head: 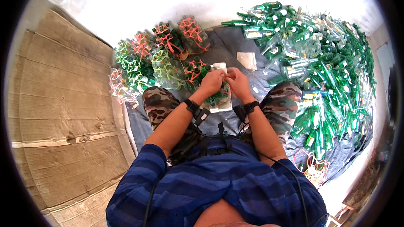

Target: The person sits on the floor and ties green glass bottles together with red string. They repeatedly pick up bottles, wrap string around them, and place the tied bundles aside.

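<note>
My left hand [212, 81] and my right hand [238, 82] meet over a small group of green glass bottles [218, 98] between my knees. The fingertips of both pinch what looks like a red plastic cord, mostly hidden by the fingers. Under these bottles lies a white slab [221, 109], its front edge and far corner showing. Touching the group on the left is a bundle of dark green bottles bound with red cord [196, 69]. How far the cord runs around the bottles under my hands cannot be seen.
Several more bundles of tied bottles [165, 63] stand at the left, near a cardboard sheet [69, 107]. A large heap of loose glass bottles [328, 60] fills the right side. A loose coil of cords [315, 170] and a white flat piece [246, 61] lie on the dark ground sheet [224, 42].
</note>
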The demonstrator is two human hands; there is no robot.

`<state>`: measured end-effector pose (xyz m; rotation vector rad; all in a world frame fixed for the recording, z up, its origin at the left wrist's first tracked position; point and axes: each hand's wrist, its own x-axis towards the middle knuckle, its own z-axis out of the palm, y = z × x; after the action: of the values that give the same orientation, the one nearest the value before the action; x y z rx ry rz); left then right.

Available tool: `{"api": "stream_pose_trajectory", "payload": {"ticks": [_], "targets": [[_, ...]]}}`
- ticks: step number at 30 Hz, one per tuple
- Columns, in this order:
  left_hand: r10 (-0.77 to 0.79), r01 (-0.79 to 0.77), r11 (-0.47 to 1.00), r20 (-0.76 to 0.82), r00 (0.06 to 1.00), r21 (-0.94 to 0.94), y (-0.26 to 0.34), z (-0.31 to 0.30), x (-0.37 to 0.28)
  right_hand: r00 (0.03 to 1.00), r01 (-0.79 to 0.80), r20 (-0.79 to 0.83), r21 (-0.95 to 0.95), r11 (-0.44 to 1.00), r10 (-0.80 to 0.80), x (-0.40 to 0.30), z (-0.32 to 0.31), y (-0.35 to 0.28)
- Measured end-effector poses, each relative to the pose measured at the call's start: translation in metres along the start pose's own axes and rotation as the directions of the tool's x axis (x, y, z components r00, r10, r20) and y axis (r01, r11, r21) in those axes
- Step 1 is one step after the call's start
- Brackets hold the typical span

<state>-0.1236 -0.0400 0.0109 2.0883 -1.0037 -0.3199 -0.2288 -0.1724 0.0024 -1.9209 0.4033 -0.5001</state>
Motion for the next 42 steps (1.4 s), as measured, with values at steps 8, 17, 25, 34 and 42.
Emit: {"api": "stream_pose_trajectory", "payload": {"ticks": [8, 17, 25, 34, 42], "targets": [[-0.017, 0.017, 0.995, -0.001, 1.0, -0.098, 0.006, 0.0, -0.002, 0.952, -0.25, 0.16, -0.086, 0.964, 0.261, 0.013, -0.027, 0.005], [0.108, -0.109, 0.992, -0.018, 0.994, -0.063, 0.01, -0.005, 0.005, 0.785, -0.589, 0.54, 0.802, 0.099, 0.304, 0.018, -0.038, -0.01], [0.072, -0.067, 0.994, 0.057, 0.996, -0.085, 0.002, -0.001, 0.007, 0.994, -0.107, 0.095, 0.644, 0.758, 0.06, 0.017, -0.037, 0.0], [0.023, -0.018, 0.996, 0.058, 0.998, -0.089, 0.006, -0.01, 0.007, 0.997, -0.077, 0.03, -0.006, 0.997, 0.077, 0.005, -0.011, 0.014], [0.044, -0.046, 0.998, 0.057, 0.997, 0.035, 0.019, -0.019, 0.001, 0.993, -0.1, -0.053, 0.072, 0.992, 0.104, 0.016, -0.011, 0.007]]}}
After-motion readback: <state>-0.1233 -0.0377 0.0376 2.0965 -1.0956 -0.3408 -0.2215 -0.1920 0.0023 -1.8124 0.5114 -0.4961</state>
